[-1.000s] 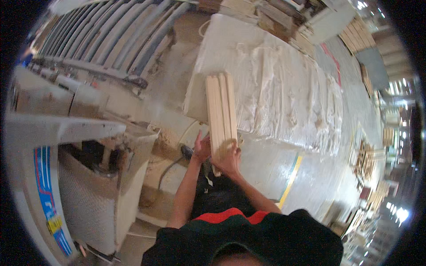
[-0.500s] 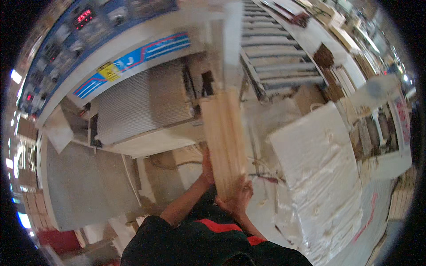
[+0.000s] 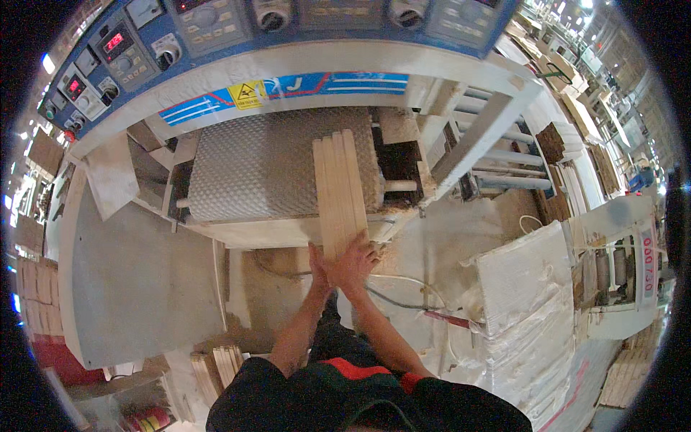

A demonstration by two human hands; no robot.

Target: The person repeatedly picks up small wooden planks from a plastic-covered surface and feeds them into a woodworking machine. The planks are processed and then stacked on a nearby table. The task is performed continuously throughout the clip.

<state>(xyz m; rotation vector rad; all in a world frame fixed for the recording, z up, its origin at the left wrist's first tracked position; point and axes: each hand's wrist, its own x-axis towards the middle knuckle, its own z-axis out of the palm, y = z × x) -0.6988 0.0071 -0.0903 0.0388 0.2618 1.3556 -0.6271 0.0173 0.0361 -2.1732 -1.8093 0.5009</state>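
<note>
A bundle of pale wooden strips (image 3: 337, 183) lies side by side, its far end over the textured conveyor belt (image 3: 245, 165) of a machine and its near end jutting past the front edge toward me. My right hand (image 3: 353, 264) is closed around the near end from the right, fingers over the top. At the left side of that end, my left hand (image 3: 317, 266) grips the strips too; part of it is hidden by the right hand and the wood.
A blue control panel (image 3: 302, 32) with dials and red displays spans the machine's top, above a slanted frame post (image 3: 482, 137). Rollers (image 3: 507, 155) stand at the right. A plastic-wrapped block (image 3: 529, 288) is at my right, a grey panel (image 3: 144, 266) at my left.
The view has turned, so the machine now lies straight ahead. Both hands have brought the wooden strips from beside the belt to over it, and the strips' far end is on its right part.
</note>
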